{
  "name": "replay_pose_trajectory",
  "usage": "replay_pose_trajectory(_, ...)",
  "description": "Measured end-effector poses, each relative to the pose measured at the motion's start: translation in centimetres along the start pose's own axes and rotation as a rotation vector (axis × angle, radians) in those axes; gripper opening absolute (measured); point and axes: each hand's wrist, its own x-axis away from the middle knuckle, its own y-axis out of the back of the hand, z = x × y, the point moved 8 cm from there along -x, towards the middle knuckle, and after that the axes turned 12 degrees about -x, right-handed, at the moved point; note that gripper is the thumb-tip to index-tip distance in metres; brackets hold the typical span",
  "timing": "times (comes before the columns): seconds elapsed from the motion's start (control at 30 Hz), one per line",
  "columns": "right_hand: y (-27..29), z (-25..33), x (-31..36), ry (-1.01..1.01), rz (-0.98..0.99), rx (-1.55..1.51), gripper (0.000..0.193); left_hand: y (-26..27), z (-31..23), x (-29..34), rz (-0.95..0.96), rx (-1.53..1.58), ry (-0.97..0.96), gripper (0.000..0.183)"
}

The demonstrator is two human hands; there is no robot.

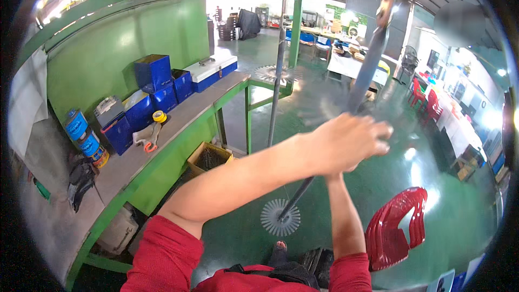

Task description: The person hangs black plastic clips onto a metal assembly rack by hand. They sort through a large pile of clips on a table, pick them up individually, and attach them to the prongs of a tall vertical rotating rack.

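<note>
A long grey pole (pixel 368 65) hangs at a slant in front of me, its top on a brownish hook-like link (pixel 385 8). My left hand (pixel 346 143) reaches across and lies over the pole with its fingers curled round it, slightly blurred. Under it comes my right hand (pixel 336 176), at the same stretch of pole; its fingers are hidden behind the left hand. Below both hands the pole runs down to a pale slotted disc (pixel 280 217) near the floor. Another slotted disc, blurred, shows partly behind my left hand.
A second upright pole (pixel 277 86) with a slotted disc hangs ahead. Left is a green-framed bench (pixel 189 100) with blue boxes (pixel 153 73), cans (pixel 86 138), yellow tape (pixel 159 116) and orange-handled scissors (pixel 150 146). A carton (pixel 210 157) sits below. Red stacked chairs (pixel 394 230) stand right.
</note>
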Motion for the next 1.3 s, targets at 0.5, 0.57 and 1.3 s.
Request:
replay_pose_trajectory(0.5, 7.3, -22.5, -6.9, -0.332, -0.049, -0.378, 0.029, -19.2, 10.4, 8.9, 0.337, 0.054, 0.464, 0.056)
replay_pose_trajectory(0.57, 6.4, -22.9, -8.2, -0.267, -0.030, -0.390, 0.031, -18.9, 11.8, 9.4, 0.325, 0.037, 0.476, 0.056)
replay_pose_trajectory(1.3, -0.4, -22.7, -12.3, -0.007, 0.104, 0.164, 0.021, -12.6, 16.8, 17.9, 0.068, 0.093, 0.870, 0.065)
